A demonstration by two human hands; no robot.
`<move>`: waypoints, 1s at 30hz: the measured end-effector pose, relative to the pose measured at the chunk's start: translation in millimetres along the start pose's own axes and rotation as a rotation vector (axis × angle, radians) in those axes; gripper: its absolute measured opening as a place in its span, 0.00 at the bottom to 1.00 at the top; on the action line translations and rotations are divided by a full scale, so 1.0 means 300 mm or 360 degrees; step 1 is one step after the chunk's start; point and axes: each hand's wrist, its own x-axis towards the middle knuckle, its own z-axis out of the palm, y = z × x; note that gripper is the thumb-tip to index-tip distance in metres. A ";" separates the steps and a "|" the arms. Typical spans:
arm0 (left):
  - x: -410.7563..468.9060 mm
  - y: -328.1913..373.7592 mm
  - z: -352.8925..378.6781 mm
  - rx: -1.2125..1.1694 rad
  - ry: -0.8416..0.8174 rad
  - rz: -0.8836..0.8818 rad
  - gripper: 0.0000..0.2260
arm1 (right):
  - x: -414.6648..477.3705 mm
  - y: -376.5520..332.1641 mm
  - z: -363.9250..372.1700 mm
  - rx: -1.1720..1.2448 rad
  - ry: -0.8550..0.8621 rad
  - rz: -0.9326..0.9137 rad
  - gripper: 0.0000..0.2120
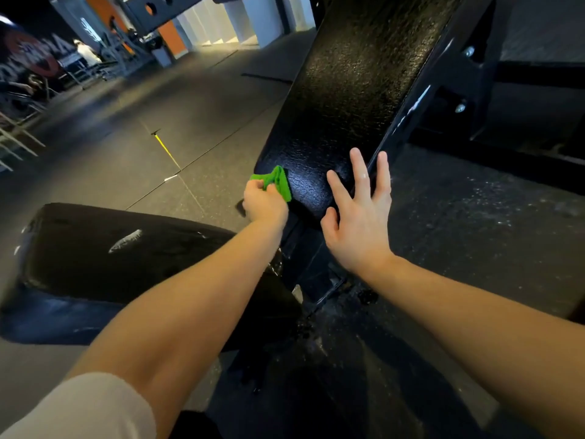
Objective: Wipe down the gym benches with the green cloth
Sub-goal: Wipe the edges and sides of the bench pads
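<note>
A black padded bench backrest (357, 90) slopes up and away from me, its textured surface shiny. My left hand (264, 201) grips a bunched green cloth (277, 182) against the backrest's lower left corner. My right hand (357, 217) is spread, fingers straight, over the lower right part of the pad, its fingertips near the pad's right edge; I cannot tell whether the palm touches. The black seat pad (104, 258) lies low on the left, partly under my left forearm.
The black steel frame (443, 90) of the bench runs along the right of the backrest, with bolts showing. Dark rubber floor tiles (158, 122) stretch to the left and back. Other gym machines (95, 61) and a person stand far at the upper left.
</note>
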 end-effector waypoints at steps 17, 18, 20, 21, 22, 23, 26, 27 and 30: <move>-0.005 0.001 0.010 -0.0543 0.0095 -0.0213 0.05 | -0.003 0.019 -0.019 0.0106 -0.0058 -0.0073 0.24; 0.009 -0.001 0.018 -0.0568 0.0106 -0.0234 0.05 | -0.002 0.026 -0.025 0.0111 -0.0087 -0.0088 0.24; 0.006 0.002 0.033 -0.0600 0.0112 -0.0279 0.06 | 0.000 0.047 -0.042 0.0159 -0.0151 -0.0116 0.23; -0.009 0.005 0.032 -0.0589 0.0113 -0.0306 0.06 | -0.001 0.057 -0.051 0.0199 -0.0188 -0.0124 0.23; -0.030 0.008 0.031 -0.0582 0.0113 -0.0312 0.06 | -0.001 0.066 -0.060 0.0234 -0.0222 -0.0132 0.23; -0.058 0.008 0.025 -0.0563 0.0107 -0.0298 0.07 | -0.002 0.072 -0.068 0.0259 -0.0247 -0.0143 0.22; -0.153 -0.011 0.007 -0.0484 0.0048 -0.0191 0.06 | 0.005 0.084 -0.085 0.0269 -0.0302 -0.0179 0.21; -0.191 -0.017 -0.005 -0.0454 0.0013 -0.0181 0.06 | 0.009 0.083 -0.090 0.0271 -0.0318 -0.0175 0.21; -0.294 -0.020 -0.026 -0.0450 -0.0076 -0.0169 0.06 | 0.017 0.080 -0.112 0.0319 -0.0342 -0.0132 0.24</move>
